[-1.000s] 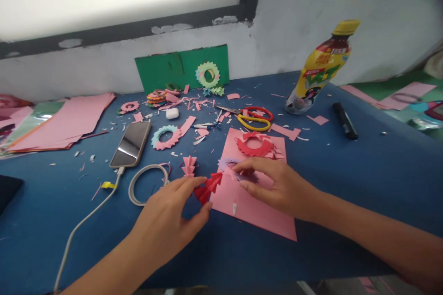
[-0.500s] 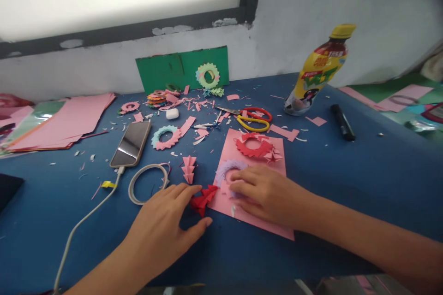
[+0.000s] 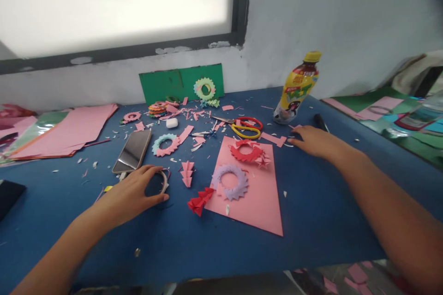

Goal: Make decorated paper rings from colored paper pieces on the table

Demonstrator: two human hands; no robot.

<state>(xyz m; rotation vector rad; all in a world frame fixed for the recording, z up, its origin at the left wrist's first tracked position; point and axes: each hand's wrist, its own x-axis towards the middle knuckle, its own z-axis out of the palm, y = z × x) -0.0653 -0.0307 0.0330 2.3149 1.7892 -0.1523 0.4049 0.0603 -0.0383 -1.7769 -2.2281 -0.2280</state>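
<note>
My left hand (image 3: pixel 133 193) is open over a roll of tape (image 3: pixel 164 182), thumb and fingers apart, hiding most of the ring. On the right, my right hand (image 3: pixel 313 142) is open, its fingertips at a small pink paper scrap (image 3: pixel 296 126) near a black marker (image 3: pixel 320 122). Between the hands lies a pink sheet of paper (image 3: pixel 261 198). On it are a red folded-paper ring (image 3: pixel 237 153) and a lilac folded-paper ring (image 3: pixel 216 177). A red folded-paper piece (image 3: pixel 200 202) touches the sheet's left edge, and a pink folded-paper piece (image 3: pixel 187 174) lies farther left.
Red-and-yellow scissors (image 3: pixel 246 131) lie behind the sheet among paper scraps. A yellow-capped bottle (image 3: pixel 296 90) stands at the back right. A phone (image 3: pixel 133 151) is beside my left hand. Pink sheets (image 3: pixel 76 126) are stacked at the left, and a green board (image 3: pixel 162 85) leans on the wall.
My right hand has left the lilac ring and moved right and away to the pink scrap. My left hand has moved left from the red folded piece to the tape roll. The view has shifted slightly.
</note>
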